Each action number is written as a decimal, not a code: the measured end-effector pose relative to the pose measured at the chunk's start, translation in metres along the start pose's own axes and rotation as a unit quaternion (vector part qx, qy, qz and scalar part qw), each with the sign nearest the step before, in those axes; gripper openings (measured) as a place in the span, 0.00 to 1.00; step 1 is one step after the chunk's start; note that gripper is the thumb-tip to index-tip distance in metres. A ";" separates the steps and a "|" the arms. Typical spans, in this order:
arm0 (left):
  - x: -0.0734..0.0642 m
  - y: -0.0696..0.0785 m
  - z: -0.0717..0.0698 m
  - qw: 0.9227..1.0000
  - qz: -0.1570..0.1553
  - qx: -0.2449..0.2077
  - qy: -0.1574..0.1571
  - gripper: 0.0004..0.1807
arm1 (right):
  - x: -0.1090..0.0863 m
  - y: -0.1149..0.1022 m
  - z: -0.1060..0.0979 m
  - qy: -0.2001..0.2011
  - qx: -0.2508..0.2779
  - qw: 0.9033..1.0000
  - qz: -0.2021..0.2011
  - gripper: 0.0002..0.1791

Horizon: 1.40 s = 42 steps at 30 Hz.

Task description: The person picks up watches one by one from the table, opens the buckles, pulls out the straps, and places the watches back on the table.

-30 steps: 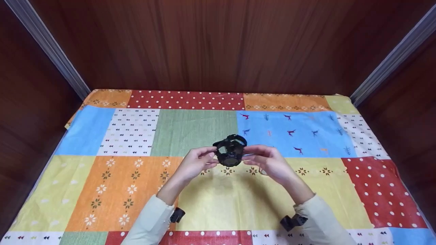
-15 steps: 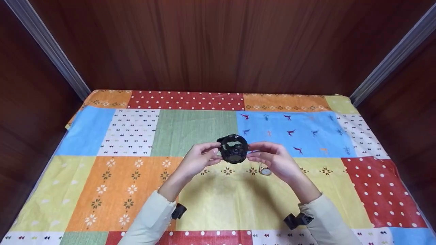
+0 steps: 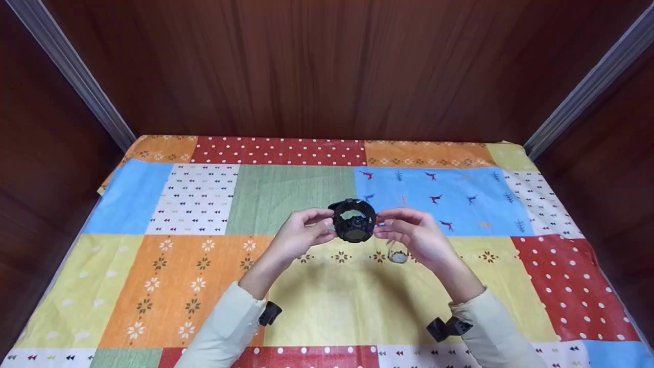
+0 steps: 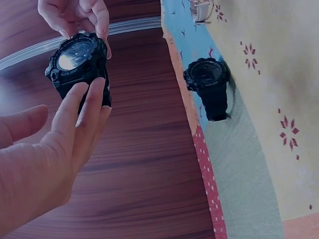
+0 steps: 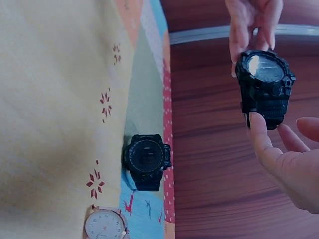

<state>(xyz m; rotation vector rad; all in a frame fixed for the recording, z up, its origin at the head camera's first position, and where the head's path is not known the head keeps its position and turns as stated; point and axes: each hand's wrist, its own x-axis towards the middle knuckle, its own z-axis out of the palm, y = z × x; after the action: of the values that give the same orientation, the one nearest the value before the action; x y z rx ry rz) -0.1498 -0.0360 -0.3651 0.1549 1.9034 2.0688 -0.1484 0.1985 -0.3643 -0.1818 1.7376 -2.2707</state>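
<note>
A black digital wristwatch (image 3: 356,234) is held up over the cloth between both hands. The left hand (image 3: 301,235) grips its left side with the fingertips, and the right hand (image 3: 416,235) does so on the right. In the left wrist view the watch (image 4: 79,57) tilts, its face catching the light, while two left fingers lie against the strap. The right wrist view shows a right fingertip on the strap of this watch (image 5: 266,72). A second black wristwatch (image 5: 147,157) lies on the cloth, largely hidden behind the held one in the head view.
Just below the right hand, a small watch with a white dial (image 3: 398,257) lies on the patchwork tablecloth (image 3: 327,312). A dark wood panel (image 3: 327,71) rises behind the table, with side panels joined by metal strips (image 3: 97,97).
Both hands have moved the black watch slightly right and away from the body, tilting it along the way. More of the small white-dialed watch shows beside the right hand.
</note>
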 end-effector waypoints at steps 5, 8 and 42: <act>-0.001 0.006 0.002 1.000 0.002 -0.010 0.011 0.16 | 0.002 -0.004 0.002 0.014 0.004 1.000 -0.004 0.09; -0.002 0.009 0.003 1.000 0.006 -0.019 0.018 0.15 | 0.002 -0.006 0.003 0.016 0.001 1.000 -0.010 0.08; -0.003 0.003 0.006 0.998 0.050 -0.016 0.042 0.22 | 0.001 -0.002 0.010 0.047 -0.155 0.986 -0.036 0.23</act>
<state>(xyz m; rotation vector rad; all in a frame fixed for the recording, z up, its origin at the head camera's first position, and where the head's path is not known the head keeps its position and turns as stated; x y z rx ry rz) -0.1455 -0.0311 -0.3613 0.1609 1.9461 2.2024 -0.1469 0.1889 -0.3598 -0.2063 2.1615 -2.0728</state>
